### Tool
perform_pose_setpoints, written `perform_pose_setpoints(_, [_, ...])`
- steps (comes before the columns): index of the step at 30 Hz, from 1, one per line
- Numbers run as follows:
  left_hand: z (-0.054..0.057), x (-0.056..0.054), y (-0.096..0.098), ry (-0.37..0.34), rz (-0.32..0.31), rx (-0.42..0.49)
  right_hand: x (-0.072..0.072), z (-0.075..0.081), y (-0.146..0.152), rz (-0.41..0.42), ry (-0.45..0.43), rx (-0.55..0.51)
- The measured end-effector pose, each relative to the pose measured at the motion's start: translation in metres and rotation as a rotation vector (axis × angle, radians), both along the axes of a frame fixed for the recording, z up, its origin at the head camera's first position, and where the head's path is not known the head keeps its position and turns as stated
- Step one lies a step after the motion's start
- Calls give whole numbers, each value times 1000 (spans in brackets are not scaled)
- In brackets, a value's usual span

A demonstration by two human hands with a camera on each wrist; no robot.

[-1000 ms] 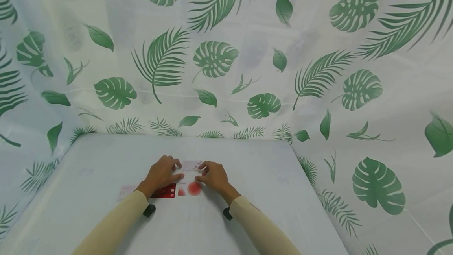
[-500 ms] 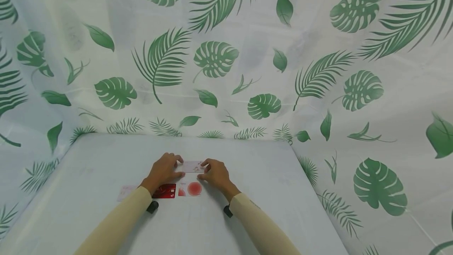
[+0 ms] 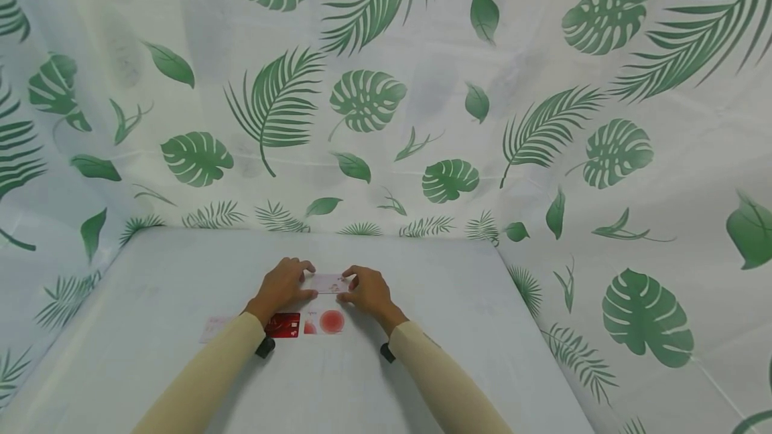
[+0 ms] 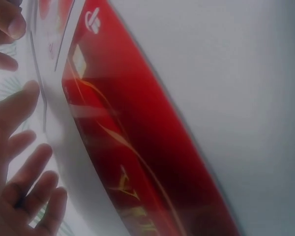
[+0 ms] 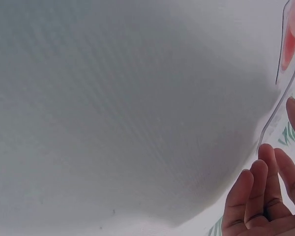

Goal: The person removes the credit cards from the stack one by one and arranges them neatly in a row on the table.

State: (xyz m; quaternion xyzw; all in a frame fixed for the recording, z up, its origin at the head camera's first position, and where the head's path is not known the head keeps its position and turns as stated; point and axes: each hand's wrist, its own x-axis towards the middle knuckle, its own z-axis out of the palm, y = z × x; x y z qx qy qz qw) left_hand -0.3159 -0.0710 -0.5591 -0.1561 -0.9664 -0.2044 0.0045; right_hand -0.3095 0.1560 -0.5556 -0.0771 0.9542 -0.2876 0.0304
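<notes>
A pale pink patterned card lies on the white table between my two hands. My left hand pinches its left end, thumb at the near edge and curled fingers on the far side. At the opposite end, my right hand pinches it the same way. Just nearer to me lies a white card with a red disc. Left of that is a dark red card, partly under my left wrist; its gold lines show in the left wrist view. A faint pink card is half hidden by my left sleeve.
The white table extends around the cards, with its right edge beyond my right arm. A leaf-printed curtain rises behind and along both sides. Each wrist carries a small black camera.
The pale pink card has shifted slightly to the right. Both hands have moved a little away from me and to the right, uncovering more of it. The other cards stay where they were.
</notes>
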Motion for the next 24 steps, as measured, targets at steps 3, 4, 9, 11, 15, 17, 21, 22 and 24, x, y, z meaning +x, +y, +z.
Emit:
perform_pose_setpoints(3, [1,-1,2,-7,-5,-5,-1,1,-2,0,-12,16])
perform_pose_setpoints(4, [1,-1,2,-12,-5,-6,-1,2,-2,0,-16,18])
perform_pose_setpoints(9, [0,-4,4,-33,5,-15,-3,5,-3,0,-42,23])
perform_pose_setpoints(11, [0,-5,4,-41,8,-14,-4,7,-3,1,-53,15])
perform_pose_setpoints(15, [2,-5,5,-51,5,-12,-5,8,-3,3,-71,6])
perform_pose_setpoints(17, [3,-5,5,-49,-2,-16,-5,7,-3,5,-68,10])
perform_pose_setpoints(21, [4,-5,5,-41,-21,-33,-7,5,-4,-3,-81,33])
perform_pose_setpoints(22, [4,-5,5,-39,-25,-37,-8,4,-4,-5,-83,36])
perform_pose_setpoints(24, [3,-5,5,-31,-31,-48,-9,3,-4,-10,-94,44])
